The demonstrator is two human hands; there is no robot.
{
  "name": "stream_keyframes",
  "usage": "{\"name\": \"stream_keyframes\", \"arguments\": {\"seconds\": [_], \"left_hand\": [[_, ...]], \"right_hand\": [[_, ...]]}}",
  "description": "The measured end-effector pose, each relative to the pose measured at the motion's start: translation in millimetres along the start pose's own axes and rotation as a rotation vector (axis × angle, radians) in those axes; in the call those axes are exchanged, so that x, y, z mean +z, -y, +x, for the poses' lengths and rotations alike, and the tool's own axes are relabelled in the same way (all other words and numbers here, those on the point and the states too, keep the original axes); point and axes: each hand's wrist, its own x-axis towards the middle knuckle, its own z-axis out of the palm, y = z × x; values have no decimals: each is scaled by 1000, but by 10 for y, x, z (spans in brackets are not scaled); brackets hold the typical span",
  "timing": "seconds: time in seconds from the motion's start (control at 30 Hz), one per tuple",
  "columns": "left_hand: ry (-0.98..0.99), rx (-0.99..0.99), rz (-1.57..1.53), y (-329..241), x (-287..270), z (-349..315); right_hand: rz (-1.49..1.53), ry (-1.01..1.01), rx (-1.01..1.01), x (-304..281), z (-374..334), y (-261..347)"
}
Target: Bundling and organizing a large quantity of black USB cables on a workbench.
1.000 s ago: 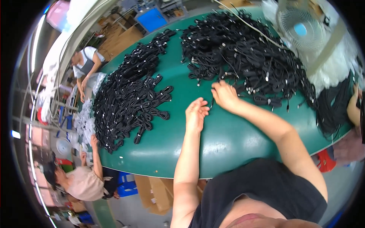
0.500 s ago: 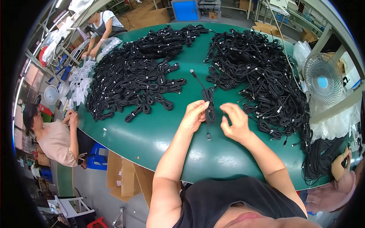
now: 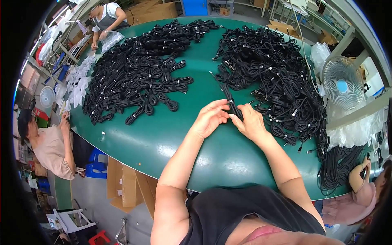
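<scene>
A coiled black cable (image 3: 231, 101), tied at its middle with a narrow band, is held tilted above the green table in front of me. My right hand (image 3: 252, 121) grips its lower end between thumb and fingers. Beside it on the left, my left hand (image 3: 212, 116) has its fingers apart and loosely curved, the fingertips close to the bundle; whether they touch it is hard to see. One pale plug end (image 3: 211, 74) sticks out at the top of the cable.
Coiled black cables lie in a wide heap (image 3: 134, 73) on the left of the green table (image 3: 163, 139) and another heap (image 3: 273, 69) on the right. A fan (image 3: 342, 83) stands at the right edge. Co-workers sit or stand left, far left and right. Cardboard boxes (image 3: 122, 183) are below.
My right hand has closed on the bundle's lower end, and my left hand has loosened its hold. The bundle has tilted and shifted slightly right.
</scene>
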Motion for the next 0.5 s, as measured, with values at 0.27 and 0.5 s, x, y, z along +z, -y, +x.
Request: {"name": "stream_keyframes", "arguments": {"seconds": [0.27, 0.5], "left_hand": [[-151, 32, 107, 166, -43, 22], [-193, 18, 110, 75, -79, 36]], "right_hand": [[356, 256, 132, -50, 5, 38], [586, 383, 414, -61, 17, -60]]}}
